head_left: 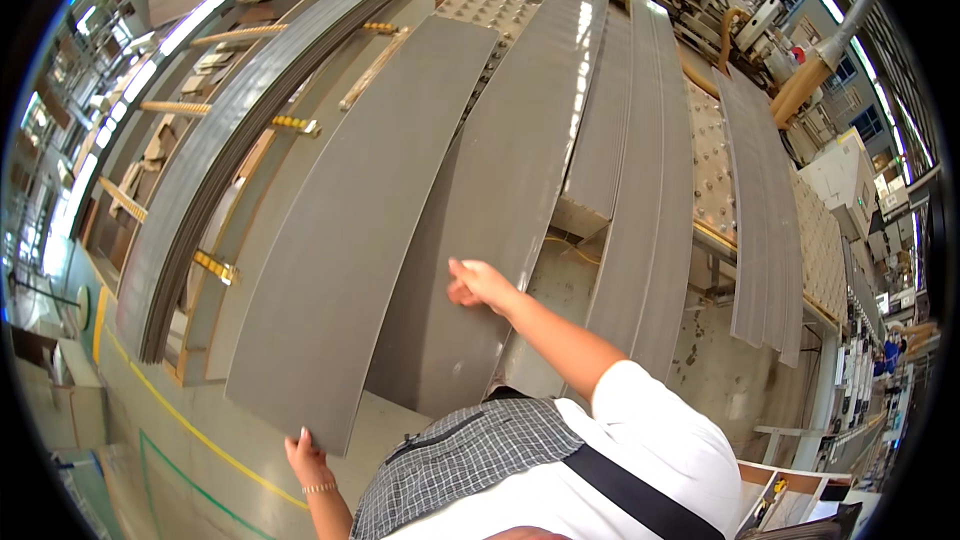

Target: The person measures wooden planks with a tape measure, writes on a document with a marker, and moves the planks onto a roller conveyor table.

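Observation:
My left hand (308, 462), with a bracelet at the wrist, pinches the near edge of a long grey panel (350, 210), thumb on top and fingers partly hidden beneath. This panel is tilted and partly covers a second grey panel (510, 150) to its right. Above that second panel hovers my right hand (480, 285), its fingers loosely curled and apart, nothing in them. Farther right lie more long grey panels with grooved faces (650, 190), their near ends jutting over the floor.
At left, a stack of long grey panels (215, 160) rests on a frame with yellow rollers (215, 265). Ball-studded tables (712, 165) stand under and between the panels. Machinery with hoses (740, 25) is at the far right. A yellow line (200, 420) marks the floor.

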Available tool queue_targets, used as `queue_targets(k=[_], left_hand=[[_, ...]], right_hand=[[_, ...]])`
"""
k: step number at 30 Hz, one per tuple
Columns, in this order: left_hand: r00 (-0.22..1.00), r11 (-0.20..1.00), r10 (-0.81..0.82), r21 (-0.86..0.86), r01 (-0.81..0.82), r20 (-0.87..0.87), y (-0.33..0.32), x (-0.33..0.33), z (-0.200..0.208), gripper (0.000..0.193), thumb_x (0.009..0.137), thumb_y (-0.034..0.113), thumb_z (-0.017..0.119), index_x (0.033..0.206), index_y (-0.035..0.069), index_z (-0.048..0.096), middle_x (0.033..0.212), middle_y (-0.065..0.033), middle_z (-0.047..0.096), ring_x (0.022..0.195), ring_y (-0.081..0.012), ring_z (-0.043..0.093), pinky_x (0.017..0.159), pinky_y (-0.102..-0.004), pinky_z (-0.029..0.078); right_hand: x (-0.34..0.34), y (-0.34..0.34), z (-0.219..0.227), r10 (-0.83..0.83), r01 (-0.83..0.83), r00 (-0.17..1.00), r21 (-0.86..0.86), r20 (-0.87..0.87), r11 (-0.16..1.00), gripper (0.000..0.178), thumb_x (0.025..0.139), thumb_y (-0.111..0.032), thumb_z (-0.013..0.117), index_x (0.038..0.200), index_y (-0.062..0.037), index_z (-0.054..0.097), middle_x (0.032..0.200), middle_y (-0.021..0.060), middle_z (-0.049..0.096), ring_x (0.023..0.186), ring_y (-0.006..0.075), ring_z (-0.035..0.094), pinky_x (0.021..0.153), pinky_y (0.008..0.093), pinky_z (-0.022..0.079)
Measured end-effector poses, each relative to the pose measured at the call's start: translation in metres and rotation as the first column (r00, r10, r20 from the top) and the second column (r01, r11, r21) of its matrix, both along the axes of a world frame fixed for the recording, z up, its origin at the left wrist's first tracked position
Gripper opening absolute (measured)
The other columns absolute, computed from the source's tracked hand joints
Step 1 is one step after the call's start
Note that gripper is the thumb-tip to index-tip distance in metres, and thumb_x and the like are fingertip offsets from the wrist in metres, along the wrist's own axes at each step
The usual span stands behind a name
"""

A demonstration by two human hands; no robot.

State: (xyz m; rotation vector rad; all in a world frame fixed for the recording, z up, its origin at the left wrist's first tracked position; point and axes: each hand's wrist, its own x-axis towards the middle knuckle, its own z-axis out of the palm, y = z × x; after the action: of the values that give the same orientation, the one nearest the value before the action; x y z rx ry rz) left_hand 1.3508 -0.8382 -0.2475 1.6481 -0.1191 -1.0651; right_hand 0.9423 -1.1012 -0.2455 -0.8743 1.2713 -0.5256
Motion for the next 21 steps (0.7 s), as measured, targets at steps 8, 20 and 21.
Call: queue_targets(k=[8, 20, 21], left_hand=[[0.926, 0.95, 0.26, 0.098, -0.296, 0.273, 0.136, -0.026, 0.038, 0.056, 0.092, 0.04, 0.056, 0.118, -0.008, 0.046, 0.107, -0.0185, 0.06, 0.09, -0.0282, 0.06, 0.085, -0.0382, 0.049], [0.887, 0.97, -0.034, 0.229, -0.081, 0.461, 0.155, -0.09, -0.029, 0.072, 0.089, 0.05, 0.06, 0.116, -0.016, 0.048, 0.11, -0.0268, 0.06, 0.099, -0.0323, 0.059, 0.088, -0.0379, 0.047], [0.894, 0.977, -0.03, 0.201, -0.067, 0.447, 0.143, -0.093, -0.028, 0.073, 0.089, 0.05, 0.061, 0.117, -0.016, 0.047, 0.112, -0.027, 0.059, 0.1, -0.0324, 0.058, 0.089, -0.0378, 0.046]], right_hand=[[0.114, -0.059, -0.025, -0.419, 0.29, 0.706, 0.306, 0.571, 0.907, 0.045, 0.089, -0.034, 0.065, 0.116, -0.0014, 0.051, 0.112, 0.015, 0.061, 0.103, 0.0274, 0.061, 0.09, 0.0438, 0.051], [0.027, -0.044, -0.01, -0.491, 0.525, 0.695, 0.095, 0.525, 0.846, 0.03, 0.086, -0.007, 0.065, 0.11, 0.0051, 0.053, 0.103, 0.016, 0.061, 0.094, 0.0288, 0.062, 0.085, 0.0446, 0.052], [0.011, -0.043, -0.006, -0.52, 0.562, 0.674, 0.092, 0.524, 0.822, 0.028, 0.086, -0.007, 0.065, 0.108, 0.0044, 0.053, 0.102, 0.0151, 0.061, 0.093, 0.029, 0.062, 0.085, 0.045, 0.053]])
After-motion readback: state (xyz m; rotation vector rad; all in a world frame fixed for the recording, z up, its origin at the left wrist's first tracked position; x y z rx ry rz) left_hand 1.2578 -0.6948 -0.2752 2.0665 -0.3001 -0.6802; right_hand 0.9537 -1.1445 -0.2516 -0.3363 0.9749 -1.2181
